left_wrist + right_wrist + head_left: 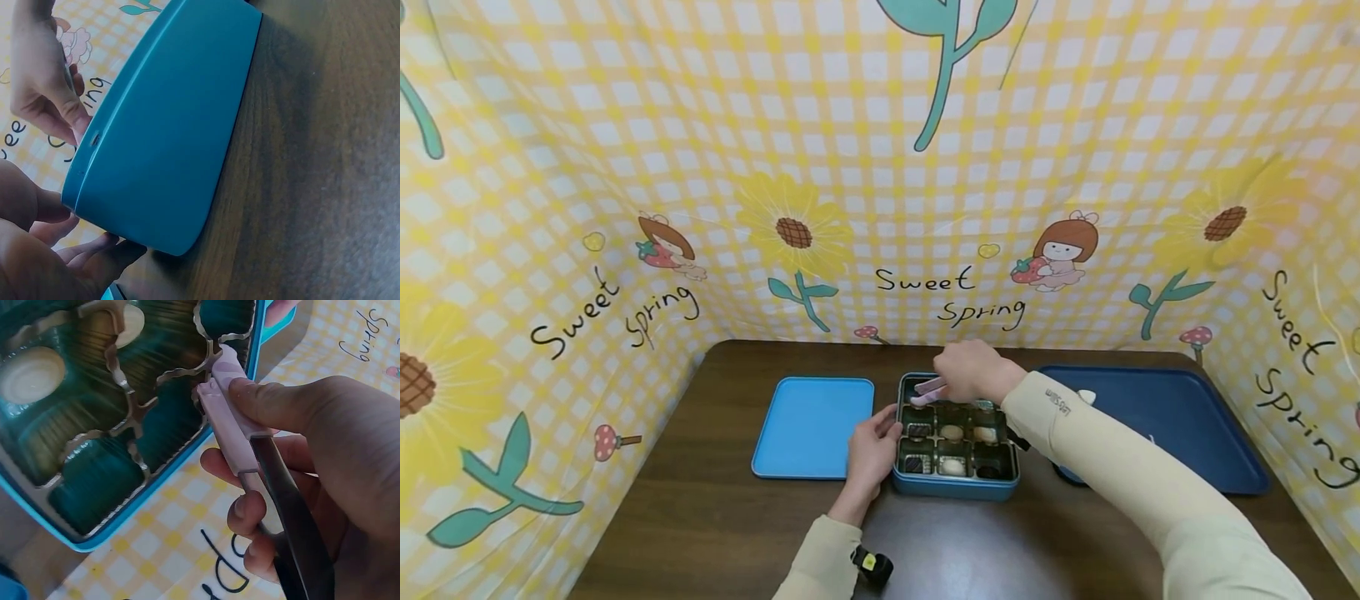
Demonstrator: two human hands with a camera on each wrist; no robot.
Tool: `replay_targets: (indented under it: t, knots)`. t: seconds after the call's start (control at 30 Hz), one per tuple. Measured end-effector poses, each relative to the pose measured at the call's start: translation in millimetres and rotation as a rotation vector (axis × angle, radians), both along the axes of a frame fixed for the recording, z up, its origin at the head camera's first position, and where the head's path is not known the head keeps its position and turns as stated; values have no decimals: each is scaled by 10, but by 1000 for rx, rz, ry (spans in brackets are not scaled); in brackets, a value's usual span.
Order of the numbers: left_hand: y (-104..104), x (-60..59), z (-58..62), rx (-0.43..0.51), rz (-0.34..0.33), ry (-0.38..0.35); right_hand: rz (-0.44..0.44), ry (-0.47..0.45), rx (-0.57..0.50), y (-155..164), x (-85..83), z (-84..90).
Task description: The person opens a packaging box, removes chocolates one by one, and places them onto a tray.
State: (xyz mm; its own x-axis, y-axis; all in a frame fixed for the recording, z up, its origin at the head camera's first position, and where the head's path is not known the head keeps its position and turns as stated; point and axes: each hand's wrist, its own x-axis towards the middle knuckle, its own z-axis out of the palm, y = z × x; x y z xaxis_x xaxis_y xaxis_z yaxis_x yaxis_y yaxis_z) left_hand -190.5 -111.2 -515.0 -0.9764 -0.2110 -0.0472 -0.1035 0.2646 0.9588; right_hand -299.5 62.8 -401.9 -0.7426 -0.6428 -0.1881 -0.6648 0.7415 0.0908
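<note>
My right hand (973, 371) holds a pair of tongs (234, 425) with pale pink tips, its thumb on one arm and its fingers on the other. Their tips reach over the back left compartments of a blue box (955, 486), with a clear divided insert inside. Several compartments hold pale round pieces (32, 375) or dark ones; others in the right wrist view look bare. I cannot tell whether the tongs grasp anything. My left hand (872, 454) rests against the box's left side, its fingertips touching the outer wall (156, 125) near a corner.
A light blue lid (812, 427) lies flat to the left of the box. To the right is a dark blue tray (1195, 433), partly behind my right sleeve, with a small white piece (1086, 397) on it. Yellow checked cloth (850, 125) surrounds the brown table (700, 517).
</note>
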Motion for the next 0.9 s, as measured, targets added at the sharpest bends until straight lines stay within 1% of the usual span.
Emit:
replay_targets:
  t: [0.13,0.3,0.6,0.7,0.9]
  knots:
    - [4,0,-12,-1,-8,-1,16,0,38,-78,-1,19]
    - [3,-9,-12,-1,-7,-4,36,31,101,-196,11,42]
    - [-5,-14,-4,-3,-22,-4,25,85,178,-377,11,-57]
    - [-6,-15,-2,-3,-23,-8,17,80,191,-417,27,-63]
    - [-4,-20,6,3,-19,-25,-8,35,171,-442,39,-68]
